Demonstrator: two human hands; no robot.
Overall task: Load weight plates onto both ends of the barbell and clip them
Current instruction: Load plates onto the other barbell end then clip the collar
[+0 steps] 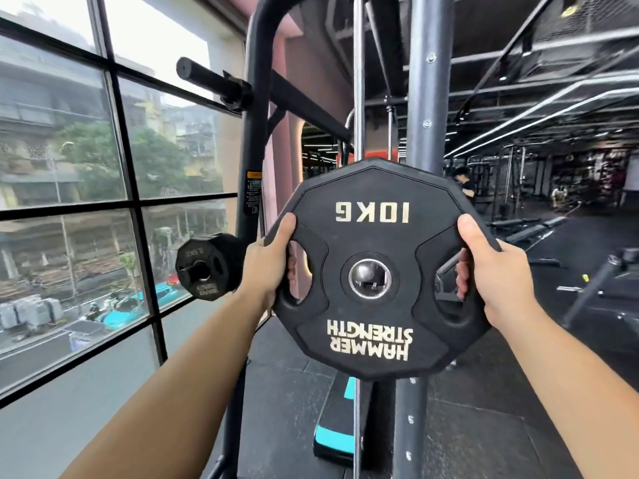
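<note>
Both hands are clamped on a 10 kg weight plate (370,243) held upright at chest height in a gym; the left hand (273,267) and right hand (494,271) sit on opposite edges, thumbs over the front face and fingers curled through the grip slots. The plate faces the person, its cream lettering upside down.

The bare barbell sleeve (207,77) lies up and to the left of the plate, well above the left hand, which is the nearer of the two. Its long axis slopes from a thick collar (238,95) by the curved rack frame (256,108) out toward the window (69,133), with the open end pointing up-left. The plate's bore looks toward the camera rather than along that axis; the coming lift therefore probably calls for raising the plate leftward and turning it until bore and sleeve line up.

The plate is a matte black, rubber-coated polygon with flat facets around the rim, a raised hub and a bright steel ring lining the bore; its grip slots are rounded ovals. The sleeve is a smooth, dark cylinder with a flat end face. No plate sits on it yet and no clip is in sight.

Lower left, a stack of small black plates (207,267) hangs on a storage peg near the left wrist; a grey rack upright (427,81) stands behind the plate, over dark rubber floor (484,426).
</note>
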